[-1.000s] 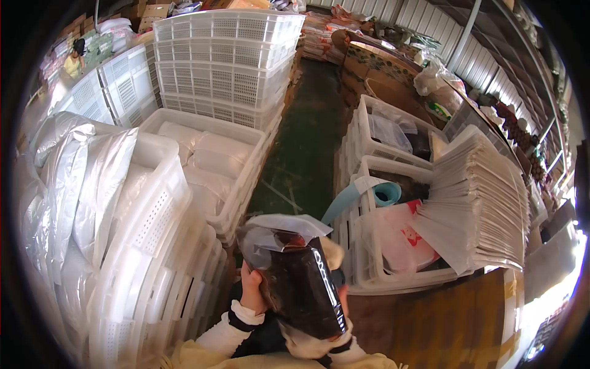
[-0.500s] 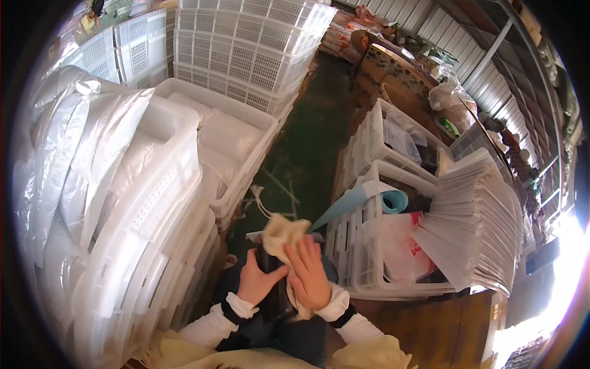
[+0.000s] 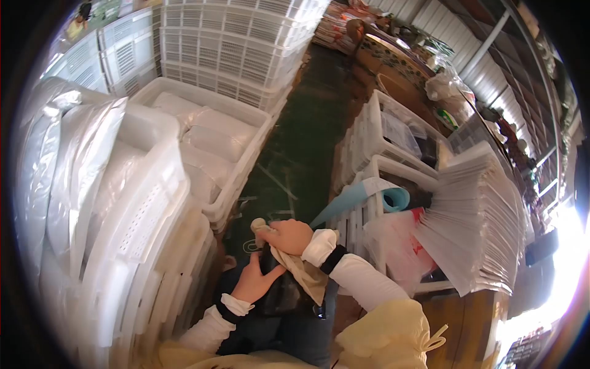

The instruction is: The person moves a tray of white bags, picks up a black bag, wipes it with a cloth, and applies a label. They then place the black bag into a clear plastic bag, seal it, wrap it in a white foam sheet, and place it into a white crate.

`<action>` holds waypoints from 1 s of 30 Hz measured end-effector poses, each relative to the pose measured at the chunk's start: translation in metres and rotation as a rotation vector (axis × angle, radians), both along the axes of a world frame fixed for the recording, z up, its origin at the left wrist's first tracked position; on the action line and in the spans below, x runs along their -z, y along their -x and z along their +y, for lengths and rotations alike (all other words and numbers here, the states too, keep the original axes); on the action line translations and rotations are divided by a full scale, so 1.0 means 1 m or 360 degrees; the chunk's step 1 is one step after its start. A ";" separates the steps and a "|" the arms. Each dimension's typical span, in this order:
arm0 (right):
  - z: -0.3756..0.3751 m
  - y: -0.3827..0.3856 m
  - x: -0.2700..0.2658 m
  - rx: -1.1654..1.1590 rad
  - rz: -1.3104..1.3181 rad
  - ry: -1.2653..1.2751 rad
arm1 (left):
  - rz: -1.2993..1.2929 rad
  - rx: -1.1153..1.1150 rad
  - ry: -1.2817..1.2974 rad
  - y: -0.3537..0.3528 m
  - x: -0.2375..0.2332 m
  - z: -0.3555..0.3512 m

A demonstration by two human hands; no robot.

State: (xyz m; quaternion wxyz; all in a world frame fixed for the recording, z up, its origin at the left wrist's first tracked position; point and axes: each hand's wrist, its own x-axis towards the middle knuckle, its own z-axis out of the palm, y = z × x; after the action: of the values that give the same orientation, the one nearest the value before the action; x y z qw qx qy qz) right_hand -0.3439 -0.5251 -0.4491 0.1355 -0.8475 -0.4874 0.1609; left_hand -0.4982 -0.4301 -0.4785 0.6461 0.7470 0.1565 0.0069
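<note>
My right hand [image 3: 290, 237] is closed around the gathered top of a beige cloth pouch [image 3: 305, 274]. The rest of the pouch hangs below that hand, over my lap. A thin pale cord [image 3: 251, 246] dangles in a loop to the left of the grip. Lower and to the left, my left hand [image 3: 253, 281] is open, its thumb and fingers spread, holding nothing that I can see. It rests beside a dark, glossy surface [image 3: 284, 296] on my lap, whose kind I cannot make out.
White plastic crates [image 3: 157, 203] holding filled clear bags [image 3: 218, 132] stand close on my left. More crates [image 3: 376, 161] on the right carry a blue roll [image 3: 393, 200], a red-and-white plastic bag [image 3: 402, 243] and a fanned stack of white sheets [image 3: 476, 227]. Green floor [image 3: 295, 135] runs between them.
My right hand went from lying flat on the pouch to gripping its top, up and to the left. The pouch's lower part now hangs to the right. My left hand moved slightly down.
</note>
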 end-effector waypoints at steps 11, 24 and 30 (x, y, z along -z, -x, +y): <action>-0.139 0.114 -0.075 0.0852 -0.0631 -0.0127 | -0.0176 0.0041 -0.0193 0.006 -0.008 -0.004; -0.186 -0.084 -0.245 0.1439 -0.1560 0.0139 | -0.0142 0.0398 -0.1260 0.012 -0.007 -0.008; -0.199 -0.114 -0.166 0.1729 -0.1319 0.1085 | -0.0185 0.0414 -0.1428 0.003 -0.011 0.004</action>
State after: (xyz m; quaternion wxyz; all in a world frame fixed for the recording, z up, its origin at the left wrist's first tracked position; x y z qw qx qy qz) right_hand -0.2297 -0.7245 -0.2829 -0.2674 -0.9542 0.0634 -0.1182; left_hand -0.5013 -0.4265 -0.4678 0.2624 0.9643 0.0069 0.0347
